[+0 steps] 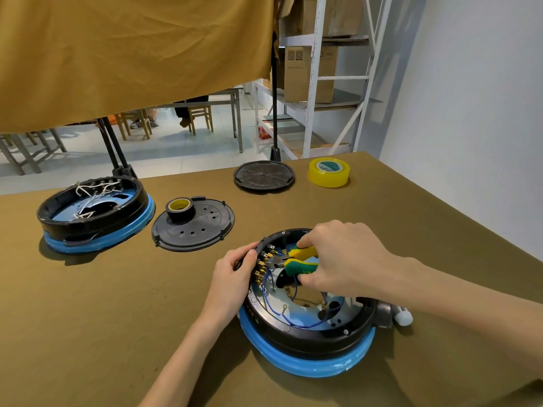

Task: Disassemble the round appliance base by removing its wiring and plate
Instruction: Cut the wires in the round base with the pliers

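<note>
The round appliance base (308,333) sits open side up on the olive-covered table (117,304), near its front right, with a black rim above a blue lower band. The left hand (235,271) grips the base's far-left rim, thumb curled over the edge beside a row of brass terminals (262,267). The right hand (340,257) is wrapped around the yellow-and-green handles of a pair of pliers (296,261), whose dark nose points at those terminals; whether the nose is clamped on a terminal cannot be determined. Loose blue wires (271,301) with ring ends lie across the metal plate (296,321) inside the base. A white cylindrical item (403,316) shows just behind the base on the right, partly hidden by the right forearm. At far left stands a second base (94,214) of the same type, containing white wires. Between the two bases lies a black perforated cover (195,227) carrying a roll of black tape (180,209). Farther back lie a black ribbed disc (264,175) and, just right of it, a roll of yellow tape (329,172).
</note>
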### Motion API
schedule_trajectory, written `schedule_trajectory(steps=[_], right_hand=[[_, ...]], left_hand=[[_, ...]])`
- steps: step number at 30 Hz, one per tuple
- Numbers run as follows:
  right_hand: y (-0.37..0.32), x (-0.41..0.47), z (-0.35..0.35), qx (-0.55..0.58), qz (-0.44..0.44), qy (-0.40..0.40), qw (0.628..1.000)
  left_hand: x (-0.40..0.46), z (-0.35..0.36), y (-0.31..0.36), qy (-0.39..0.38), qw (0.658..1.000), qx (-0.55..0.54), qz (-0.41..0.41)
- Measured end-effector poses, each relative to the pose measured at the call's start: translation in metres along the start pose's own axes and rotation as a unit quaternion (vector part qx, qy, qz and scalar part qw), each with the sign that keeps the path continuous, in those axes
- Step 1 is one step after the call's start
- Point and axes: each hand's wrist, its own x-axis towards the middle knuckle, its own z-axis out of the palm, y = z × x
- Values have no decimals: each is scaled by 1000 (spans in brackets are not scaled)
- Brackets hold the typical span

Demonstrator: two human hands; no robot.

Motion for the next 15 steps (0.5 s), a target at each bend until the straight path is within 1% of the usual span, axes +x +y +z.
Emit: schedule_trajectory(steps=[3, 15], right_hand=[[-1, 4, -4, 2, 5, -19, 1000], [-18, 11, -17, -36, 27, -50, 998]], left_hand=[[0, -1, 0, -1, 1000, -6, 0], [0, 0, 1, 0, 1000, -11, -3]])
